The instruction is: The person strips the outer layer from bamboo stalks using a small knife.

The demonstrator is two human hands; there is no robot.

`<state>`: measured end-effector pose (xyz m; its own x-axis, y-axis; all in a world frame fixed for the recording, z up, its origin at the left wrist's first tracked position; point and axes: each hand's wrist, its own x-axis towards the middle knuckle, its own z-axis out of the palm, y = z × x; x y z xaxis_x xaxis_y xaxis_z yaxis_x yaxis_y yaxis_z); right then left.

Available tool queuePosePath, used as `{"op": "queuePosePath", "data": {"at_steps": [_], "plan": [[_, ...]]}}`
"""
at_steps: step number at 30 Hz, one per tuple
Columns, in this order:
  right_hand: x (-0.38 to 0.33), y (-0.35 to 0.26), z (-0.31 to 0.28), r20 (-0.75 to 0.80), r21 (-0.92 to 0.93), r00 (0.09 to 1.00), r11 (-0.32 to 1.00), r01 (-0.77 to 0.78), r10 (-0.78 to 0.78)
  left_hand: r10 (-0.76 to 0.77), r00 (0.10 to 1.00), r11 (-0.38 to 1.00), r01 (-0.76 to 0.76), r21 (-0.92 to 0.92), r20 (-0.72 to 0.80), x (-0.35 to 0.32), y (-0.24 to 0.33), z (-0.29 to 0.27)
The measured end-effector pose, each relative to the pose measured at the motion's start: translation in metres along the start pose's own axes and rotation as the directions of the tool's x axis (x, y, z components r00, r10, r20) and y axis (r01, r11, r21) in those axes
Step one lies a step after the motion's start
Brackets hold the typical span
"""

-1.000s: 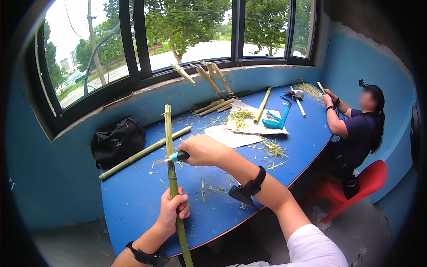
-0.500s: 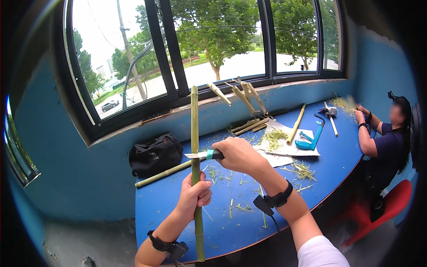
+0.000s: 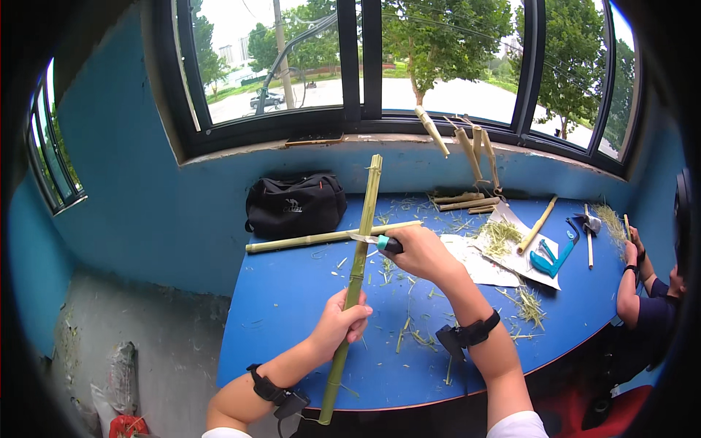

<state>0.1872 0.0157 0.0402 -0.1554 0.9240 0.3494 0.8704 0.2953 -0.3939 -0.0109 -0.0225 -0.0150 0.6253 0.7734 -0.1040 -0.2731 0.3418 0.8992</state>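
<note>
My left hand (image 3: 342, 321) is closed round a long green bamboo pole (image 3: 353, 285), below its middle. The pole slants across the near part of the blue table, its top leaning right. The upper stretch looks paler than the green lower end. A knife with a black and teal handle (image 3: 390, 244) is gripped in my right hand (image 3: 423, 254). Its blade (image 3: 364, 238) lies across the pole above my left hand. Behind the pole, a second, yellowish bamboo pole (image 3: 299, 241) rests on the table.
A black bag (image 3: 296, 206) sits at the table's back left. Bamboo shavings (image 3: 499, 239) lie on white paper (image 3: 485, 266), near a teal saw (image 3: 556, 257) and another bamboo length (image 3: 537, 225). Cut bamboo pieces (image 3: 467, 202) lie by the wall. At right, another person (image 3: 642, 292) handles a stick.
My view has swung left and down. The held pole now leans right at its top. The knife blade has moved up the pole, farther from my left hand.
</note>
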Motion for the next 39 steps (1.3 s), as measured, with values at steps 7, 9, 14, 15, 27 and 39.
{"op": "queuePosePath", "data": {"at_steps": [7, 9, 14, 15, 27, 39], "plan": [[-0.002, 0.016, 0.022, 0.279, -0.056, 0.955, 0.995, -0.085, 0.097, -0.185, 0.983, 0.961, 0.178, -0.21, -0.016, 0.007, -0.007, -0.001], [-0.002, 0.025, 0.032, 0.319, -0.037, 0.945, 0.997, -0.062, 0.071, -0.184, 0.983, 0.952, 0.179, -0.248, 0.003, 0.006, -0.008, -0.005], [-0.002, 0.024, 0.04, 0.299, -0.025, 0.951, 0.997, -0.076, 0.08, -0.231, 0.973, 0.945, 0.223, -0.24, -0.009, 0.003, -0.005, -0.007], [0.0, 0.024, 0.04, 0.23, -0.108, 0.964, 0.988, -0.112, 0.134, -0.238, 0.971, 0.944, 0.228, -0.24, -0.014, 0.003, -0.004, -0.007], [-0.002, 0.02, 0.017, 0.101, -0.056, 0.985, 0.989, -0.136, 0.141, -0.205, 0.978, 0.975, 0.201, -0.093, -0.038, -0.002, -0.002, 0.005], [0.002, 0.01, 0.013, 0.204, -0.026, 0.977, 0.998, -0.05, 0.054, -0.156, 0.988, 0.985, 0.154, -0.071, -0.019, 0.001, -0.004, 0.001]]}}
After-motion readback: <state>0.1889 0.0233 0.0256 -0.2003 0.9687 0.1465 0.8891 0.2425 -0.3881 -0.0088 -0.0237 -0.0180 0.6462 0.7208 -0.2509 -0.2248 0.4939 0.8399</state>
